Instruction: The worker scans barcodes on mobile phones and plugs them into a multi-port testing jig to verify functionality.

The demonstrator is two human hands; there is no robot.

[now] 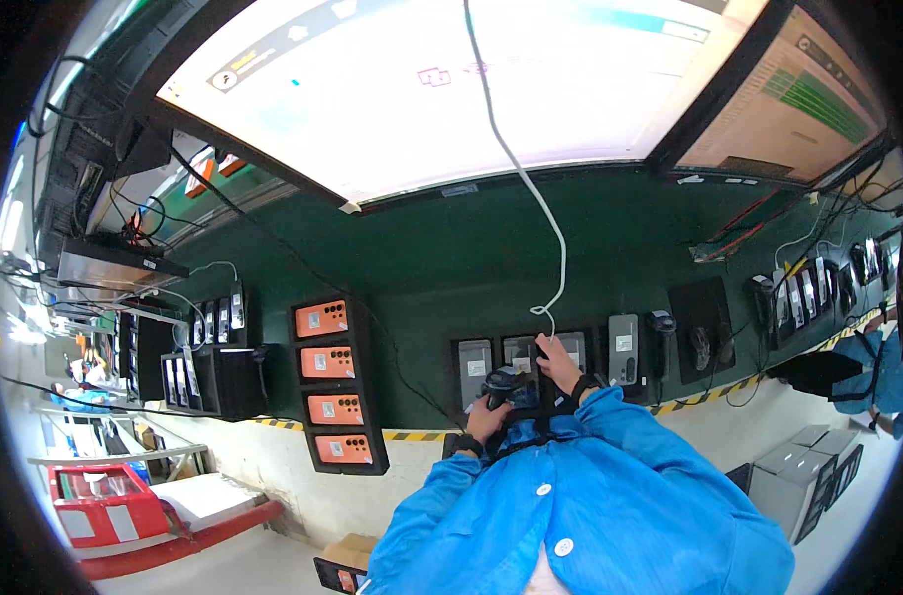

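Observation:
My left hand (pixel 486 420) is wrapped round a black handheld barcode scanner (pixel 506 383), its head over the near part of a black tray. In that tray lie silver-grey phones with white labels, one phone (pixel 474 365) to the left of the scanner. My right hand (pixel 560 363) is bent over the tray's right part, its fingers closed at the lower end of a white cable (pixel 555 248). The cable's tip is hidden by the fingers. Just right of my right hand, another grey phone (pixel 623 349) lies in a separate dark holder.
A black tray (pixel 380 436) of orange phones stands on the left. Large monitor (pixel 451 109) and smaller screen (pixel 783 104) rise behind the green bench (pixel 421 258). A second scanner (pixel 662 342) and a mouse (pixel 701 347) lie right. Beyond them are phone racks, cables and another person's blue sleeve (pixel 878 362).

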